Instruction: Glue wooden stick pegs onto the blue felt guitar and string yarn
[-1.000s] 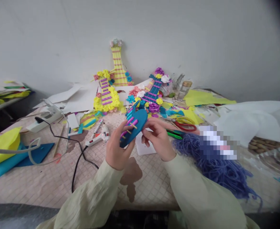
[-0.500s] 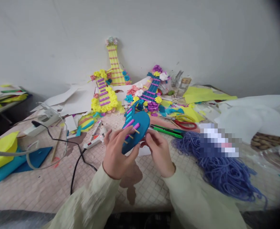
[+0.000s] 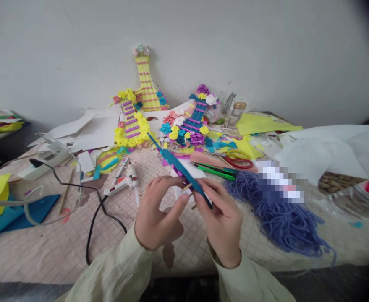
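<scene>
A flat blue piece [image 3: 179,165] with purple strips and small wooden sticks is held up over the table, turned nearly edge-on. My right hand [image 3: 223,220] grips its lower end, fingers behind and thumb in front. My left hand [image 3: 159,212] curves round the stick side, with finger and thumb at the purple strips and a stick; how firmly it grips is partly hidden. White paper [image 3: 184,193] lies beneath the piece. To the left of my left hand lies a white glue gun [image 3: 121,186].
Decorated yellow [image 3: 145,79] and blue [image 3: 194,117] guitar-like shapes stand at the wall. Right are red scissors [image 3: 239,162], a green cutter [image 3: 214,170] and purple-blue yarn [image 3: 285,222]. Left are a black cable [image 3: 92,222], a power strip [image 3: 47,161] and coloured sheets [image 3: 35,214].
The blue piece has turned from showing its broad face to nearly edge-on. My right hand has moved right and now grips its lower end. The view has shifted slightly.
</scene>
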Demonstrator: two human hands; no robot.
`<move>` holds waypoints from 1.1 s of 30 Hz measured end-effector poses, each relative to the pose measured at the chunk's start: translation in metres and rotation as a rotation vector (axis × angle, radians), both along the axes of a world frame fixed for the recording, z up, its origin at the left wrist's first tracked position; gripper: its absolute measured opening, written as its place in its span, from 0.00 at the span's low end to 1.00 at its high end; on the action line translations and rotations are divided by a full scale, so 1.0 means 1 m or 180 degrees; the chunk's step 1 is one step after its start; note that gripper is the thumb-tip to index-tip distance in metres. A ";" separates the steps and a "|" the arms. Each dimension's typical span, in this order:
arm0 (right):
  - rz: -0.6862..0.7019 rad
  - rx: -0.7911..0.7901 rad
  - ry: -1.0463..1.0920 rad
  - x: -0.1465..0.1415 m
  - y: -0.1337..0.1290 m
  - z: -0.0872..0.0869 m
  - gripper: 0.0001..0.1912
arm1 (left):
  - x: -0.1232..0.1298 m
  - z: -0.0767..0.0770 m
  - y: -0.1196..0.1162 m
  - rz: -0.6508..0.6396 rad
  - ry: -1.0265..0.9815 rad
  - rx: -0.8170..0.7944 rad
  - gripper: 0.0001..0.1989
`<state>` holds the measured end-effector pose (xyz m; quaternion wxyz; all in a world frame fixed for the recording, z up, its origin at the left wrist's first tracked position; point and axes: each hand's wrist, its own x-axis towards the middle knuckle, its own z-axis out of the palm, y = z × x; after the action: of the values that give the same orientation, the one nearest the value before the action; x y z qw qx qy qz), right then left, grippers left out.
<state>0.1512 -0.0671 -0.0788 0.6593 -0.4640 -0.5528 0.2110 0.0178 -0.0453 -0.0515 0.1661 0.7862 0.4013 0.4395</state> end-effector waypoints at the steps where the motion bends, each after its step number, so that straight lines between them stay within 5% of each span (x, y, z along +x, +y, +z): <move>1: 0.0039 0.0083 -0.0132 -0.001 -0.001 -0.001 0.17 | -0.001 -0.002 0.001 0.0039 -0.0051 0.0010 0.07; 16: 0.0372 -0.0013 0.0012 -0.016 -0.010 -0.025 0.19 | -0.007 -0.029 -0.010 0.0087 -0.0264 0.0163 0.05; 33: 0.0285 -0.0015 0.0321 -0.013 -0.012 -0.029 0.14 | 0.006 -0.024 -0.015 0.0116 0.0139 0.0628 0.07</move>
<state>0.1383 -0.0794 -0.1075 0.6751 -0.4291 -0.5385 0.2648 0.0236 -0.0598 -0.0755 0.0711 0.8008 0.3738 0.4626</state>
